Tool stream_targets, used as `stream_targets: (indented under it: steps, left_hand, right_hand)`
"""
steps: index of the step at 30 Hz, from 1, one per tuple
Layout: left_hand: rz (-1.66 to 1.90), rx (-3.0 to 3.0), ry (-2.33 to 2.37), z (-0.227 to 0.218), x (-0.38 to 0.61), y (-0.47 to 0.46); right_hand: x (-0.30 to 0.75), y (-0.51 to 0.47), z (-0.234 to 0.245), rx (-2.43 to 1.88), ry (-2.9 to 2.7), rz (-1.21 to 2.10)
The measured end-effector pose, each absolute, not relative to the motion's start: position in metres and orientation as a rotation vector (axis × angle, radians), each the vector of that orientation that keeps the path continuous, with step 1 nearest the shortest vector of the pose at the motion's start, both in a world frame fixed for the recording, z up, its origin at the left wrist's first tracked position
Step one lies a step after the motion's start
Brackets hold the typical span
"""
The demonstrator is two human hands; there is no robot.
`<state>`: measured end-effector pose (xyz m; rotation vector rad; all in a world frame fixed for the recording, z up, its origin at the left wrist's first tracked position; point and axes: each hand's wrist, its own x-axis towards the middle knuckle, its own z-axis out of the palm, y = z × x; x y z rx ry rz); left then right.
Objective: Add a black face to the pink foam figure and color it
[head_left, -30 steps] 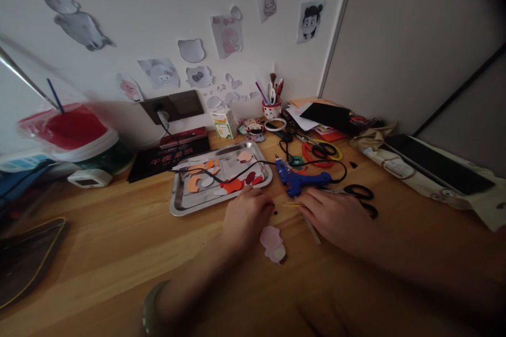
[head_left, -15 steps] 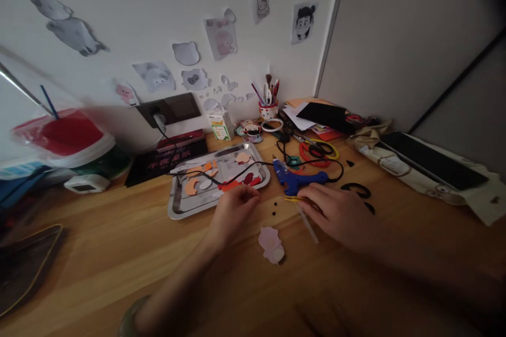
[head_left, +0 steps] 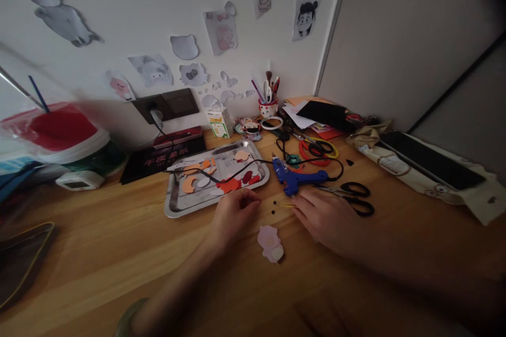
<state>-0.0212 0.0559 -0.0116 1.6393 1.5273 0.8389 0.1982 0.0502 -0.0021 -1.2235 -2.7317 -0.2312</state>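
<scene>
My left hand [head_left: 233,216] rests on the wooden desk just in front of the metal tray [head_left: 174,205]. Its fingertips are pinched together, and what they hold is too small to make out. My right hand [head_left: 324,217] lies palm down to the right, fingers closed over thin yellow tweezers [head_left: 285,204] whose tip points left. Two tiny black dots [head_left: 273,208] lie between the hands. A pink paper cut-out [head_left: 271,243] lies just below them. A blue glue gun [head_left: 297,178] with a black cord sits just beyond my right hand.
The tray holds orange, red and pink cut-outs [head_left: 229,184]. Black scissors [head_left: 356,199] lie right of my right hand, with red and yellow rings [head_left: 316,151] behind them. A pen cup [head_left: 268,108], papers and a dark tablet [head_left: 430,160] line the back and right.
My left hand drew back from the black dots and pinched its fingers near the tray edge. My right hand slid left with the tweezers, uncovering the scissors and hiding the glue stick.
</scene>
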Motion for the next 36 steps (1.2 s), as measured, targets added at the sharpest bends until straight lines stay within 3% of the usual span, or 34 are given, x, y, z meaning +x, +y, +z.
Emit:
stream_targets:
  steps: [36]
  left_hand:
    - [0.915,1.626,1.557,-0.007,-0.022,0.054]
  right_hand:
    - [0.177,0.065,0.017,-1.18,-2.81,-0.525]
